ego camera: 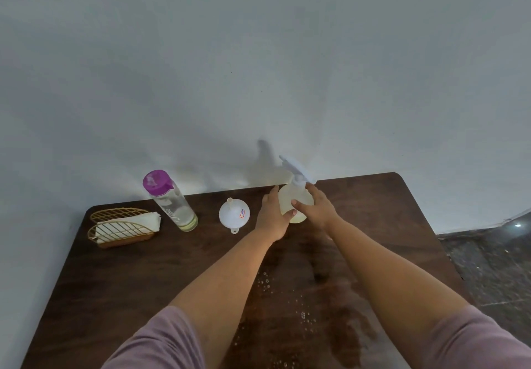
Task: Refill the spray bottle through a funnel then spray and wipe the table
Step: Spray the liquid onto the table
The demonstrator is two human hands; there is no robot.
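A pale translucent spray bottle point(293, 196) with a white trigger head stands upright near the back edge of the dark wooden table point(143, 276). My left hand point(273, 216) wraps its left side and my right hand point(316, 207) wraps its right side, both gripping the body. A white funnel point(234, 214) lies on the table just left of my left hand, spout pointing up and back. Further left stands a clear water bottle point(175, 204) with a purple cap. Water droplets and a wet smear point(287, 305) cover the table between my forearms.
A gold wire napkin holder point(120, 232) with white napkins sits at the back left of the table. A grey wall runs right behind the table. Dark stone floor point(488, 268) shows past the table's right edge.
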